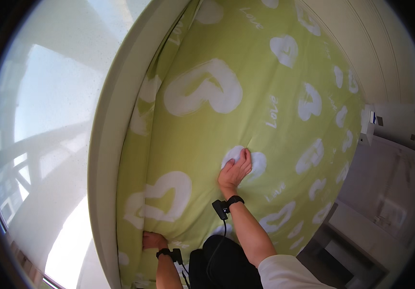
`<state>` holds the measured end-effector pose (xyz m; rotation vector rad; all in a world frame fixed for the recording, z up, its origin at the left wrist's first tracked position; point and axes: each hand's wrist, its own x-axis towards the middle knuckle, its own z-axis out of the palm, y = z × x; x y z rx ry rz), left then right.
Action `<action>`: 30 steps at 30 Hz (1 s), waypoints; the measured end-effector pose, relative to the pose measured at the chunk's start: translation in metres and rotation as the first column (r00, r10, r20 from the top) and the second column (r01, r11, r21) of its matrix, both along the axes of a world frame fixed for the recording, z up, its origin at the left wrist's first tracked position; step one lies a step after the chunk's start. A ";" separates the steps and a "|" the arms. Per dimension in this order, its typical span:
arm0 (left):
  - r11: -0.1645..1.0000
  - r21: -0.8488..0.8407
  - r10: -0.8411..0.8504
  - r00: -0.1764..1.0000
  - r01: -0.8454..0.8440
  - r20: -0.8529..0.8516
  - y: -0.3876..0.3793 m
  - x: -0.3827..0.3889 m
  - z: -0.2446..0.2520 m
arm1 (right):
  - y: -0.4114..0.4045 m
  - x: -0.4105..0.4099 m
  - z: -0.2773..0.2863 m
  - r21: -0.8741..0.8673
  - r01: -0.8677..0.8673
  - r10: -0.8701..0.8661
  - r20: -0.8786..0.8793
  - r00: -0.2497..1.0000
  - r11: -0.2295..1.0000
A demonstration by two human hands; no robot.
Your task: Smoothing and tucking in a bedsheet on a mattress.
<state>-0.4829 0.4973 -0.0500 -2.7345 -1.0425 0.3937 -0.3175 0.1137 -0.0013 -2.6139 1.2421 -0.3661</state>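
A green bedsheet (200, 144) with white hearts and lettering covers the bed before me. My right hand (235, 171) rests on it over a white heart, fingers together and thumb apart, and I see nothing held. A fine crease runs up from its fingertips. Down at the left edge of the bed, my left hand (153, 240) reaches to the lengthwise fold (135, 202) of the sheet. Its fingertips are hidden behind that fold, so their grip cannot be seen. Both wrists wear black strapped devices with cables. My black-trousered knees (225, 260) are on the bed.
A pale sill (110, 144) borders the bed on the left, beside a bright window (56, 94). A grooved beige panel (377, 47) stands at the upper right. Beyond the bed's right side are a white bedside cabinet (367, 126) and an open-fronted unit (359, 224).
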 end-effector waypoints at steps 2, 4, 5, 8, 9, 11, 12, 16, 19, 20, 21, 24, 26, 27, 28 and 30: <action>0.999 0.019 -0.047 0.996 0.049 -0.079 0.011 -0.009 -0.010 | 0.004 -0.004 -0.002 -0.012 -0.012 0.012 -0.009 1.000 1.000; 0.999 0.031 -0.034 0.998 0.033 0.045 0.012 -0.013 0.000 | 0.008 -0.005 -0.007 -0.032 -0.043 0.042 -0.026 0.999 0.999; 0.999 0.019 -0.028 0.999 0.028 0.028 0.003 -0.014 0.012 | 0.004 -0.010 -0.005 -0.043 -0.049 0.047 -0.044 0.998 0.998; 0.985 -0.102 0.130 0.988 -0.138 -0.081 -0.039 0.053 0.053 | 0.006 0.001 -0.009 -0.025 -0.044 0.043 -0.023 0.999 0.999; 0.988 -0.105 0.123 0.991 -0.116 0.057 -0.040 0.049 0.046 | 0.004 0.001 -0.012 -0.046 -0.057 0.056 -0.020 0.998 0.997; 0.991 -0.107 0.102 0.971 -0.080 0.217 -0.003 0.009 0.016 | 0.008 -0.010 -0.008 -0.042 -0.110 0.109 -0.028 0.994 0.993; 0.991 -0.116 0.096 0.964 -0.068 0.247 0.021 -0.023 -0.010 | 0.008 -0.008 -0.007 -0.058 -0.098 0.098 -0.006 0.995 0.993; 0.839 -0.544 0.301 0.811 0.025 0.502 -0.002 0.021 0.040 | 0.001 -0.020 -0.028 -0.113 -0.114 0.123 0.078 0.989 0.987; 0.815 -0.553 0.193 0.820 0.171 0.539 0.029 -0.001 0.030 | -0.016 -0.024 -0.041 -0.102 -0.168 0.182 0.155 0.971 0.981; 0.773 -0.597 0.221 0.790 0.215 0.572 0.039 -0.004 0.025 | -0.019 -0.028 -0.046 -0.133 -0.200 0.219 0.155 0.963 0.971; 0.725 -0.668 0.320 0.775 0.170 0.545 0.057 -0.016 0.006 | -0.017 -0.028 -0.042 -0.119 -0.327 0.346 0.222 0.911 0.938; 0.417 -0.908 0.816 0.427 0.031 0.389 0.068 0.000 -0.005 | 0.033 -0.009 0.001 0.477 -0.699 0.535 0.450 0.715 0.533; 0.274 -0.962 0.868 0.435 -0.016 0.240 0.069 0.010 0.006 | 0.101 -0.011 0.051 0.674 -0.722 0.775 0.370 0.511 0.154; 0.235 -0.972 0.889 0.405 -0.001 0.214 0.065 0.017 0.017 | 0.134 -0.027 0.070 0.716 -0.697 0.858 0.344 0.382 0.023; 0.238 -0.971 0.892 0.391 0.018 0.226 0.068 0.019 0.020 | 0.166 -0.047 0.088 0.750 -0.655 0.916 0.321 0.239 -0.092; 0.153 -0.987 0.911 0.394 -0.052 0.121 0.066 0.021 0.021 | 0.216 -0.095 0.100 0.927 -0.286 0.930 0.308 0.202 -0.245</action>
